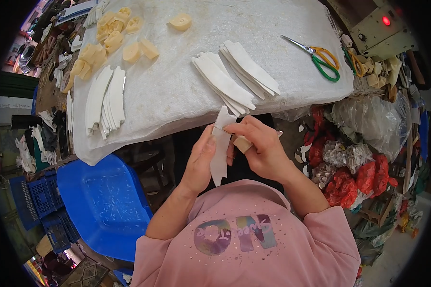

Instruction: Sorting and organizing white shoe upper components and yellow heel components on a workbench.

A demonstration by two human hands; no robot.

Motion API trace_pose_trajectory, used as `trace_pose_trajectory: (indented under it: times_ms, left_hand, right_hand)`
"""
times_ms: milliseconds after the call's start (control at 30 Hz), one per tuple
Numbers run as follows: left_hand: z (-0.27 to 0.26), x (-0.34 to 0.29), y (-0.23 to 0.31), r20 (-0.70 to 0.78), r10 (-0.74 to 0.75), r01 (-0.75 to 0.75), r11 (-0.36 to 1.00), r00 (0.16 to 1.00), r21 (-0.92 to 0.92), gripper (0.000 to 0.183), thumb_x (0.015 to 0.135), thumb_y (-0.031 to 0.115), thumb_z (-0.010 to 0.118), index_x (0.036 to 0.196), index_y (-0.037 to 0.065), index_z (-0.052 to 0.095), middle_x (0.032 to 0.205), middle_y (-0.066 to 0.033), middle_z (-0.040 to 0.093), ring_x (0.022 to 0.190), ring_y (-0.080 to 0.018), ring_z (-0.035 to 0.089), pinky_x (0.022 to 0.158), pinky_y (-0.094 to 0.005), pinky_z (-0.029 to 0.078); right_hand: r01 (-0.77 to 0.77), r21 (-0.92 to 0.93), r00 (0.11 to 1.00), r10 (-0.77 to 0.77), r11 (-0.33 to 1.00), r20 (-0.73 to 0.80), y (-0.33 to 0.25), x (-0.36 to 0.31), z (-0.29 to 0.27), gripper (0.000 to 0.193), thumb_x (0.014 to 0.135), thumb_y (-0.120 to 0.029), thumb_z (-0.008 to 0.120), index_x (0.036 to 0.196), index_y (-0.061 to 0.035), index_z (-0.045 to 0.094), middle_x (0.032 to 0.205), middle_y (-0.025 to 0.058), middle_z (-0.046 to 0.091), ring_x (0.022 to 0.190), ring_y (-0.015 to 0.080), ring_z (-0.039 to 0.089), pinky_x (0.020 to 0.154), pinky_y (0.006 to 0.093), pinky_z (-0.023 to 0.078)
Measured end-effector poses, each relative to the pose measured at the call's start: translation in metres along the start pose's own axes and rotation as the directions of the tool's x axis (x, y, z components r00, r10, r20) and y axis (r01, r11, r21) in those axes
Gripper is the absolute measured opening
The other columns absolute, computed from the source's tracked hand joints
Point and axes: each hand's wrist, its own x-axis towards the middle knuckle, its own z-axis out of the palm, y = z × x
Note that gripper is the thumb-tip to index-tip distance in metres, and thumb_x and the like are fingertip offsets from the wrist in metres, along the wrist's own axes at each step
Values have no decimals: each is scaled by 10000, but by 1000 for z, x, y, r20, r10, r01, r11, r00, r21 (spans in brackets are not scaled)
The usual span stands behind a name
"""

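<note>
Just off the near edge of the table, I hold a curved white strip (220, 160) upright, its notched ends up and down. My left hand (202, 155) is closed on its left side, thumb along the front. My right hand (263, 146) has its fingertips pinched at the strip's upper part. A small cream-coloured roll (243, 143) is tucked in the same hand. Beyond my hands lie two stacks of similar white strips (223, 82) on the table. Another fanned stack of white strips (106, 100) rests at the left.
White woven sheeting (153, 95) covers the table. Cream rolls (112, 31) are heaped at its far left. Scissors (318, 55) with green and yellow handles lie at the right. A blue plastic chair (105, 205) stands at my left; red and clear bags (349, 172) sit at my right.
</note>
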Motion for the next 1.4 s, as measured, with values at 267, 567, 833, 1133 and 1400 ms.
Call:
trace_pose_trajectory:
  times_ms: [267,567,833,1133,1400]
  left_hand:
    - [-32,12,26,-157,-54,-4,938,986,-345,305,928,202,401,1184,36,411,774,-95,468,666,-190,468,600,-300,399]
    - [-37,-4,61,-68,485,-365,735,872,572,162,778,-53,553,921,3,601,1035,-147,602,989,-264,568,811,-333,466]
    - [-27,0,12,582,568,-649,-105,582,753,279,588,36,649,858,97,679,997,-81,559,958,-281,520,792,-389,392]
    - [-26,-11,9,-52,85,-71,970,995,231,383,961,236,344,1150,-50,514,926,-110,609,863,-150,571,811,-282,445]
    - [-26,-15,12,-68,178,-85,730,982,678,405,931,196,407,1263,-35,429,887,-88,597,779,-133,571,684,-269,473]
  right_hand:
    - [-59,188,744,-82,980,664,6,-21,-20,448,694,-15,533,1135,-87,567,871,134,632,783,319,608,666,396,479]
    - [-304,-264,899,367,915,238,46,-52,-31,233,845,-135,546,1068,-68,562,858,145,641,756,256,634,662,363,486]
    - [-587,627,786,545,512,292,-7,-27,11,337,786,-94,679,1083,-34,531,818,7,588,645,35,508,501,180,398]
    - [-422,338,898,338,841,282,5,-36,24,236,793,-61,660,1006,2,580,846,83,634,707,143,603,644,256,482]
    - [-13,-251,996,33,968,77,-6,-20,12,335,748,-21,627,1078,-40,572,916,94,544,723,238,603,579,335,493]
